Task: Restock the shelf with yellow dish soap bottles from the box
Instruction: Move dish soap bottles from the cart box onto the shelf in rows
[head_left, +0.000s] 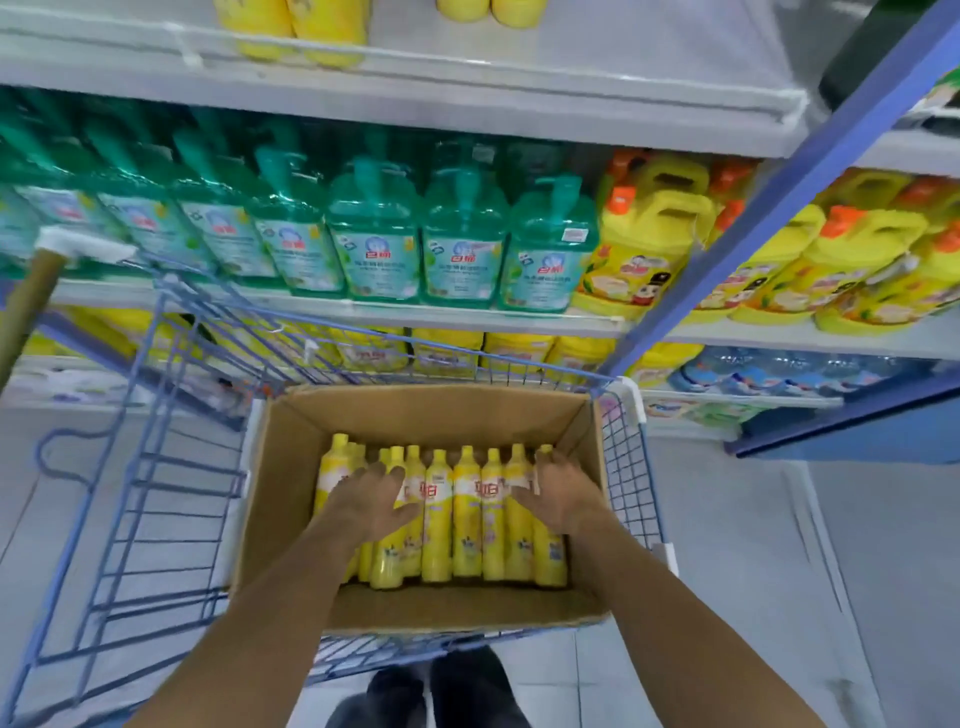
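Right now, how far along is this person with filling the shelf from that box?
Partly done, I'd guess. Done: a few yellow bottles stand on the top shelf, with bare space beside them. In hand: the left hand and right hand rest on the row of bottles lying in the box, none lifted. Left: that whole row.

Yellow bottles (437, 514), brown box (415, 415), blue cart (156, 467), green pump bottles (374, 244)
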